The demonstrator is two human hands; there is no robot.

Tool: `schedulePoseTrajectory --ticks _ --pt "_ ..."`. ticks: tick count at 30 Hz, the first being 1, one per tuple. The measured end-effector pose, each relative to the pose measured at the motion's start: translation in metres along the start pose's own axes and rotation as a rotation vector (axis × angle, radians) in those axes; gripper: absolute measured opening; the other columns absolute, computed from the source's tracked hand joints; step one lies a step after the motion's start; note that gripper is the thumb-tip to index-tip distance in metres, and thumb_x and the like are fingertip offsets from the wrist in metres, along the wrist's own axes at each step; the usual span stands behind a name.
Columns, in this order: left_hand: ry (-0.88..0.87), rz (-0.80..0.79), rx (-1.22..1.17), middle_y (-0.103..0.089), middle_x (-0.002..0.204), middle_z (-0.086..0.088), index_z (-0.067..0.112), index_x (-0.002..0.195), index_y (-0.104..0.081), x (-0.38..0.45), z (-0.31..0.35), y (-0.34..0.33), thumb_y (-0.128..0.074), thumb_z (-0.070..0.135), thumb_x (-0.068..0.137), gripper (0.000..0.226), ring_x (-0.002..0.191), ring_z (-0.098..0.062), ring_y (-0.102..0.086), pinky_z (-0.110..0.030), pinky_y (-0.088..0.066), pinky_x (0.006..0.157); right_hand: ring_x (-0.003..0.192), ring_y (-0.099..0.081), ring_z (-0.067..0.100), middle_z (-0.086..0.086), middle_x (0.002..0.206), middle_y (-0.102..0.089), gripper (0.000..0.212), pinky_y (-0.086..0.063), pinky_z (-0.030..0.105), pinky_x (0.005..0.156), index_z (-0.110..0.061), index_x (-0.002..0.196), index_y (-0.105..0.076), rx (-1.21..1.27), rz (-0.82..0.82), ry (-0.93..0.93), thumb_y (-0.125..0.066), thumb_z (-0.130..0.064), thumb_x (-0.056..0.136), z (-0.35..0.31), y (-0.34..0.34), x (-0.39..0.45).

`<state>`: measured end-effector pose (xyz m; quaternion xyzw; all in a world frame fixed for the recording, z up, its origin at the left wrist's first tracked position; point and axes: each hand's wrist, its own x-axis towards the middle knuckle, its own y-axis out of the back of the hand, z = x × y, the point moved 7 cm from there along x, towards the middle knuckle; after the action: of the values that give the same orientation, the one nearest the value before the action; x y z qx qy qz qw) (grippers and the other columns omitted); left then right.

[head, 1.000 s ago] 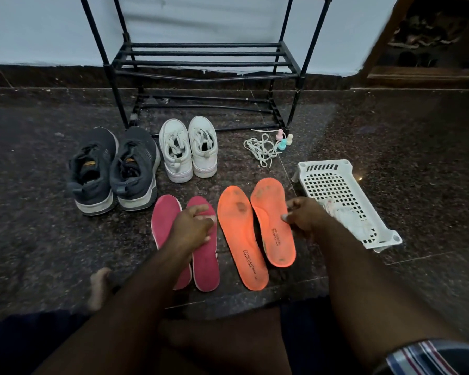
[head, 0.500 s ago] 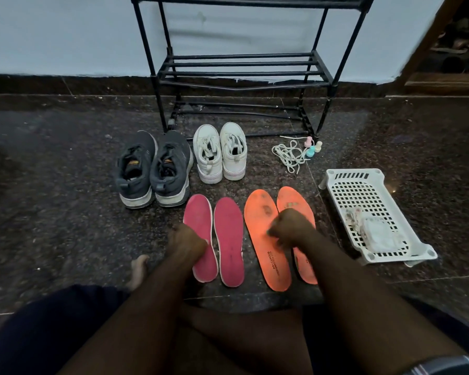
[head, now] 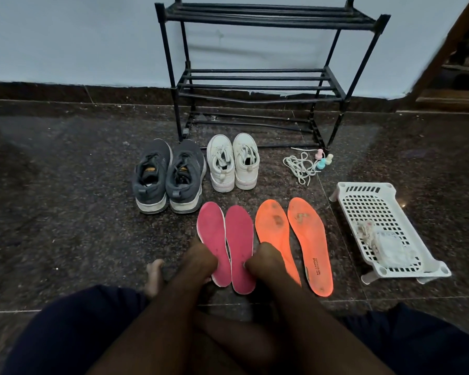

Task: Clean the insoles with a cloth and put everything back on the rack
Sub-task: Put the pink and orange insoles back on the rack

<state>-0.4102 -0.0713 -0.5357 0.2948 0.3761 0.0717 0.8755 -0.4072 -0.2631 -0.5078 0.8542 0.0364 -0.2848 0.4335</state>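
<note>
Two pink insoles (head: 238, 239) and two orange insoles (head: 306, 239) lie side by side on the dark stone floor. My left hand (head: 201, 257) sits curled over the heel edge of the left pink insole. Beside it, my right hand (head: 266, 257) is curled where the right pink insole meets the left orange one, one fingertip touching the pink one. The backs of both hands hide any grip. A crumpled white cloth (head: 385, 242) lies in the white basket (head: 363, 194) to the right. The black rack (head: 255, 85) stands empty against the wall.
Grey sneakers (head: 168, 177) and white sneakers (head: 233, 163) stand between the insoles and the rack. Loose white laces (head: 299, 165) and small pastel pieces (head: 322, 159) lie by the rack's right foot. My bare foot (head: 153, 274) and folded legs are just below the hands.
Both hands have drawn back toward me, from the insoles' upper parts down to their heel ends; the right hand left the orange insole. My view has tilted up, showing more of the rack.
</note>
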Motion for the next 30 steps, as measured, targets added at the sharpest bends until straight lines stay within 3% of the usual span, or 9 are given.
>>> schedulePoseTrajectory --ticks 3,5,8,11,16,19,25,28,30 --pt "0.028 -0.096 -0.137 -0.071 0.1 -0.019 0.012 0.098 -0.068 -0.014 0.001 -0.002 -0.053 -0.002 0.089 0.023 0.071 -0.03 -0.069 -0.042 -0.06 0.053 0.094 -0.064 0.031 0.011 0.102 -0.066 0.028 -0.052 0.035 0.072 -0.012 0.097 -0.059 0.132 -0.027 -0.007 -0.069 -0.022 0.073 0.003 -0.001 0.002" --pt "-0.021 -0.096 -0.185 -0.071 0.091 -0.015 0.018 0.093 -0.067 -0.02 0.005 0.001 -0.054 -0.004 0.085 0.026 0.067 -0.028 -0.069 -0.038 -0.058 0.048 0.086 -0.067 0.032 0.011 0.09 -0.069 0.02 -0.058 0.045 0.074 -0.017 0.082 -0.057 0.245 -0.025 0.003 -0.069 -0.019 0.066 0.008 0.002 0.004" --pt "-0.118 -0.116 -0.296 -0.073 0.093 -0.009 0.024 0.101 -0.063 -0.029 0.015 0.009 -0.061 -0.004 0.082 0.034 0.073 -0.028 -0.072 -0.048 -0.06 0.052 0.076 -0.069 0.03 0.007 0.075 -0.07 0.016 -0.059 0.052 0.071 -0.017 0.073 -0.06 0.439 -0.021 0.023 -0.07 -0.006 0.068 0.008 0.019 -0.004" --pt "-0.181 -0.139 -0.385 -0.074 0.099 -0.006 0.025 0.114 -0.061 -0.04 0.036 0.025 -0.066 -0.001 0.087 0.038 0.07 -0.023 -0.071 -0.035 -0.056 0.049 0.065 -0.065 0.026 0.009 0.074 -0.068 0.021 -0.057 0.054 0.07 -0.016 0.074 -0.058 0.619 -0.024 0.043 -0.069 0.002 0.074 -0.004 0.047 -0.014" --pt "-0.368 -0.127 -0.477 -0.074 0.098 -0.013 0.019 0.127 -0.06 -0.049 0.111 0.08 -0.065 -0.003 0.091 0.043 0.066 -0.018 -0.069 -0.028 -0.053 0.044 0.059 -0.061 0.018 0.006 0.073 -0.065 0.023 -0.056 0.035 0.057 -0.014 0.084 -0.058 0.828 0.003 0.136 -0.058 0.009 0.087 -0.056 0.111 -0.01" --pt "-0.487 -0.061 -0.486 -0.073 0.089 -0.01 0.018 0.118 -0.063 -0.042 0.17 0.12 -0.064 -0.005 0.091 0.035 0.061 -0.017 -0.068 -0.026 -0.052 0.04 0.059 -0.059 0.018 0.008 0.077 -0.066 0.023 -0.052 0.03 0.054 -0.012 0.086 -0.06 0.867 0.035 0.212 -0.057 0.012 0.087 -0.099 0.153 0.017" --pt "-0.569 0.126 -0.363 -0.072 0.092 -0.012 0.008 0.113 -0.067 0.037 0.285 0.18 -0.069 -0.001 0.089 0.026 0.056 -0.019 -0.067 -0.027 -0.052 0.038 0.061 -0.059 0.021 0.011 0.076 -0.064 0.023 -0.052 0.029 0.049 -0.01 0.08 -0.058 0.86 0.082 0.364 -0.059 0.012 0.086 -0.2 0.227 0.125" --pt "-0.577 0.227 -0.258 -0.073 0.088 -0.013 0.013 0.106 -0.07 0.101 0.333 0.205 -0.072 0.005 0.089 0.02 0.059 -0.021 -0.067 -0.033 -0.058 0.051 0.072 -0.062 0.024 0.014 0.085 -0.063 0.026 -0.058 0.041 0.064 -0.013 0.072 -0.057 0.792 0.081 0.439 -0.061 0.008 0.086 -0.254 0.248 0.194" --pt "-0.573 0.272 -0.24 -0.074 0.088 -0.015 0.01 0.102 -0.073 0.142 0.355 0.217 -0.074 0.006 0.087 0.015 0.067 -0.026 -0.07 -0.038 -0.062 0.063 0.074 -0.061 0.02 0.01 0.085 -0.059 0.029 -0.059 0.038 0.059 -0.014 0.071 -0.052 0.735 0.051 0.459 -0.06 0.007 0.089 -0.282 0.252 0.235"
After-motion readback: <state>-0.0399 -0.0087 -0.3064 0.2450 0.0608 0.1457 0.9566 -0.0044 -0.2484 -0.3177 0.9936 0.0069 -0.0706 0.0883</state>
